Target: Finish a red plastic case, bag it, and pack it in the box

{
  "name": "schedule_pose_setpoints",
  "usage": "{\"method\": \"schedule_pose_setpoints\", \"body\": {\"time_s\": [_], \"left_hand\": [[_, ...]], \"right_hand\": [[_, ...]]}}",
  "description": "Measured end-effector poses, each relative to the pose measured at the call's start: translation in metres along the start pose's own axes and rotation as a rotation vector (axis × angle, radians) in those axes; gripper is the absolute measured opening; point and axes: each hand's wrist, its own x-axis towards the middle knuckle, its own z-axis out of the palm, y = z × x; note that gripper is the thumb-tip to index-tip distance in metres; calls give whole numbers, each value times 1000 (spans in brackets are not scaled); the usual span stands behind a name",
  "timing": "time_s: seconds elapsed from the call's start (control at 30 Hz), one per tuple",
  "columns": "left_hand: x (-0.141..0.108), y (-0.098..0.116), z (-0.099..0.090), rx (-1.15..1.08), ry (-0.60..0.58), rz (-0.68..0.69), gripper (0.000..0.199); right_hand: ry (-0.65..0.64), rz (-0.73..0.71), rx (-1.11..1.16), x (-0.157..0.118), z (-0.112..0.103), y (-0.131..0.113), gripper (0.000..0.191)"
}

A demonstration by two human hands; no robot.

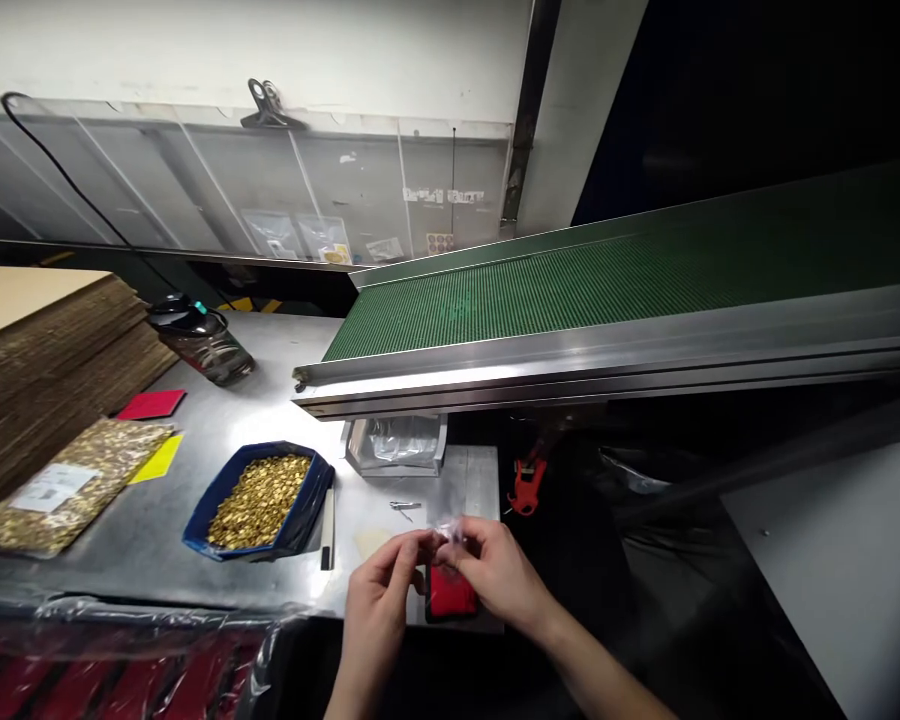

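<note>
Taking the left hand (379,590) and right hand (502,580) as the clock's centre, the conveyor (495,365) bars the way from eleven round to two o'clock, with a grey tray (396,462) tucked against its near side at eleven; the blue bin (206,525) stands in the way at nine, but a narrow gap between bin and tray leads to bare table (277,400) at ten, stopped farther off by a bottle (214,345)

Left hand (379,592), right hand (501,575) and forearms (596,665) are bare.
</note>
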Motion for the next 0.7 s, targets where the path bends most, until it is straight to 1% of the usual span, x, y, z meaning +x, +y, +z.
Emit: {"method": "schedule_pose_setpoints", "body": {"time_s": [0.03,0.07,0.1,0.13,0.17,0.23,0.27,0.3,0.33,0.37,0.43,0.5,0.53,0.57,0.6,0.63,0.7], "left_hand": [[-2,0,-4,35,65,17,41],[-3,1,-7,48,103,29,42],[-3,1,-8,24,99,21,44],[-4,1,-7,-40,35,-15,49],[-4,2,-5,-139,-78,-77,53],[-7,2,5,-347,-374,-223,60],[-8,1,11,-417,-493,-275,59],[-10,0,16,-457,-565,-305,55],[-11,-1,20,-472,-579,-318,50],[-11,-2,22,-473,-538,-322,43],[-11,-5,22,-466,-359,-312,32],[-9,-7,19,-442,-187,-299,32],[-9,-8,17,-415,-124,-291,34],[-9,-8,15,-383,-74,-281,37],[-9,-8,13,-351,-39,-272,39],[-8,-8,12,-326,-15,-264,41],[-6,-10,9,-289,2,-241,43]], "right_hand": [[-34,29,108,-4,-2,3,23],[-91,62,221,-10,-5,5,28],[-164,92,324,-15,-8,5,33],[-247,110,406,-21,-11,4,36],[-325,114,469,-27,-14,1,39],[-431,89,545,-36,-20,-4,42],[-454,78,563,-40,-24,-5,43],[-454,74,566,-42,-28,-6,43],[-430,78,553,-44,-32,-6,42],[-383,91,525,-46,-36,-4,40],[-218,129,443,-48,-43,4,36],[-32,182,385,-50,-48,15,35],[35,214,386,-52,-50,21,35],[74,250,410,-53,-52,26,35],[83,289,452,-55,-52,30,36],[65,325,500,-56,-52,34,35],[-9,376,575,-58,-51,37,35]]}}
